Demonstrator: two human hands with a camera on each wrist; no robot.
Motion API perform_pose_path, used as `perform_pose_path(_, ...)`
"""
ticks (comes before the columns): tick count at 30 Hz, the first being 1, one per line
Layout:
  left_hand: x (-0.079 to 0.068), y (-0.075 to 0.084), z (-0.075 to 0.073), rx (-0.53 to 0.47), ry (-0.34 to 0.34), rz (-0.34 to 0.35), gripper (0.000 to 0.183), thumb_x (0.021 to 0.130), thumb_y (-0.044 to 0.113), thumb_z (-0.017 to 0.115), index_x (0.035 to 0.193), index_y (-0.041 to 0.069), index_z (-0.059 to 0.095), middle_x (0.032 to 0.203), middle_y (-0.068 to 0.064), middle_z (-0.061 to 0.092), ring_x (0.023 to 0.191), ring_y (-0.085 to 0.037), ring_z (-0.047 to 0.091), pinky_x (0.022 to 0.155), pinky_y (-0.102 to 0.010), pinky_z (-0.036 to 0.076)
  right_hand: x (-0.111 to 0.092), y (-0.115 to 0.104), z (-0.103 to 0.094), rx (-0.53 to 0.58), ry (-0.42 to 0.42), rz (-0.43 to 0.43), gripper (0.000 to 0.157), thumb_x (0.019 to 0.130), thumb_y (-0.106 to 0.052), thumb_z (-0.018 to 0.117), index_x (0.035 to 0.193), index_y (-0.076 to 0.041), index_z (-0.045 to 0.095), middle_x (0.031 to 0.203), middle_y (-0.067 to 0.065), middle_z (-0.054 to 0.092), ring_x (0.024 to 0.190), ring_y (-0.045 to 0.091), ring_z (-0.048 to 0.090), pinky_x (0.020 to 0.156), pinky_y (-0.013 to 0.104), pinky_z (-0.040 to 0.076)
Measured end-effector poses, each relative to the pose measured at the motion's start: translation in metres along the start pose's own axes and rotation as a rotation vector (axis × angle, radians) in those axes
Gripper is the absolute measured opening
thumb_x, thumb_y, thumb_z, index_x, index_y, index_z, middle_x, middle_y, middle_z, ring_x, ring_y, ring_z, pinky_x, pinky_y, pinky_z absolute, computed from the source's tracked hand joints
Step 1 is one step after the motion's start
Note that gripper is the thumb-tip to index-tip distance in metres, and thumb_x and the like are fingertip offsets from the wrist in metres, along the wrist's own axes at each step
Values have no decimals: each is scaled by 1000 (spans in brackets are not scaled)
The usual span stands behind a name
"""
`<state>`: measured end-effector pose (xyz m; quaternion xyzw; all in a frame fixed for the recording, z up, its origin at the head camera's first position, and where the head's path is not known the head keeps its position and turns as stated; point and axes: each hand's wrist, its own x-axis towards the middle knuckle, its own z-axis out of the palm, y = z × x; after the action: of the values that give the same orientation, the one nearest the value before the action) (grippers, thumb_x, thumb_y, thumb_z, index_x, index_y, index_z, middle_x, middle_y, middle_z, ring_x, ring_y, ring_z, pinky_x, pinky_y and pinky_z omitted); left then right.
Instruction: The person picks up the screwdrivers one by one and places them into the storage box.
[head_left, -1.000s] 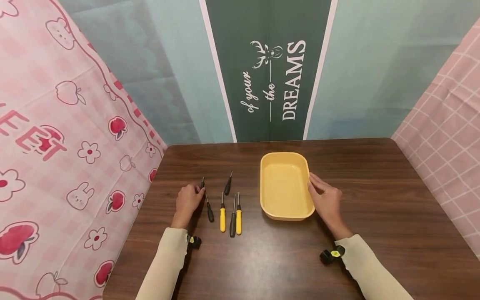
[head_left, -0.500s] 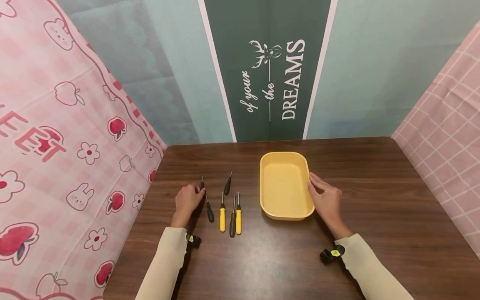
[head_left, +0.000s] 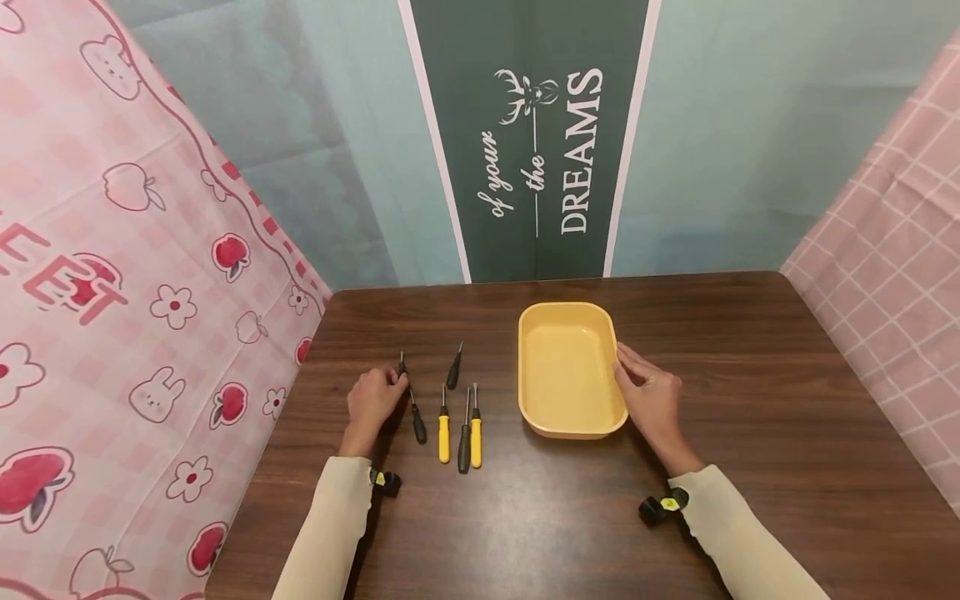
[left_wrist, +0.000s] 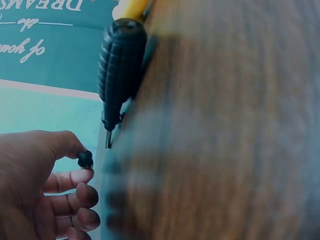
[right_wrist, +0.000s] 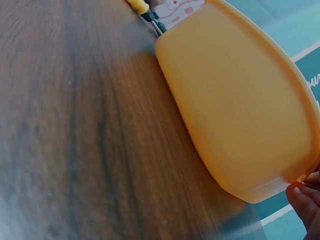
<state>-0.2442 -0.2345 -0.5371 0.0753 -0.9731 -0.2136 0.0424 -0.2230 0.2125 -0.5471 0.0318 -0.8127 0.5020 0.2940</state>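
At the left of the table, my left hand (head_left: pixel 373 398) pinches the handle of a small black screwdriver (head_left: pixel 402 365) between thumb and fingertip. In the left wrist view the end of that handle (left_wrist: pixel 85 160) shows between them. Just nearer lies another black screwdriver (head_left: pixel 419 427), its shaft pointing toward the hand. My right hand (head_left: pixel 652 404) holds the right wall of a yellow plastic tub (head_left: pixel 568 435), thumb and fingers at its rim. Inside, the tub holds nothing. The right wrist view shows the tub's outer side and only some fingertips (right_wrist: pixel 302 200).
Between the left hand and the tub lie a short black screwdriver (head_left: pixel 453 373), two yellow-handled screwdrivers (head_left: pixel 444 437) and a longer black one (head_left: pixel 464 450). The dark wooden table (head_left: pixel 540 533) meets hanging cloths at its back and left.
The view shifts very slightly. Both hands, the tub and the screwdrivers stay where they were on the table.
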Motion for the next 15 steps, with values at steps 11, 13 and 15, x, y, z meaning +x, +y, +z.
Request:
perform_pose_path(11, 4, 4, -1, -77, 41, 8, 26, 93, 39, 65, 81, 16, 65, 74, -3, 62, 65, -23, 56, 56, -37, 39, -7, 4, 5, -8, 11, -1, 29, 86, 0, 77, 115, 3, 72, 118, 16, 71, 112, 33, 67, 87, 6, 43)
perform_pose_path(13, 3, 6, -2, -86, 51, 18, 26, 93, 39, 65, 81, 16, 65, 73, -2, 62, 64, -23, 56, 55, -37, 39, -8, 5, 6, -4, 14, -4, 29, 86, 1, 77, 115, 4, 72, 118, 17, 71, 112, 34, 67, 88, 6, 43)
perform_pose_path(15, 3, 8, -3, -92, 56, 27, 26, 93, 39, 65, 81, 16, 65, 73, -2, 62, 64, -22, 56, 55, -36, 39, -8, 5, 6, 2, 17, -9, 29, 86, 2, 77, 114, 4, 72, 117, 18, 71, 111, 35, 67, 88, 7, 43)
